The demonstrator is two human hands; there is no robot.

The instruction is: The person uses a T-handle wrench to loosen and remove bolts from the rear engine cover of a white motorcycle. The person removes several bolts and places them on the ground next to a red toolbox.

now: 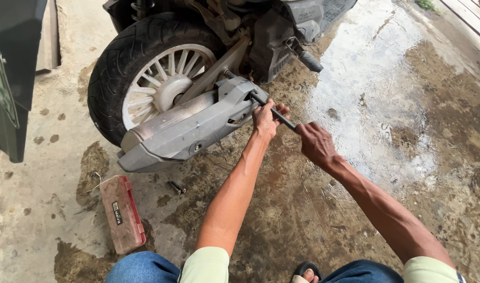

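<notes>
A scooter's rear wheel (145,78) with white spokes stands on wet concrete, with a long grey exhaust muffler (187,128) across its lower side. A dark long-shafted wrench (274,111) reaches into the muffler's front mount. My left hand (266,118) steadies the shaft close to the muffler. My right hand (314,142) grips the wrench's outer end. Both arms stretch forward from my knees.
A dirty red tool case (122,212) lies shut on the ground at the lower left. Two loose bolts (176,186) rest near it under the muffler. A dark green object (9,78) stands at the left edge. The scooter's footpeg (308,58) sticks out above my hands.
</notes>
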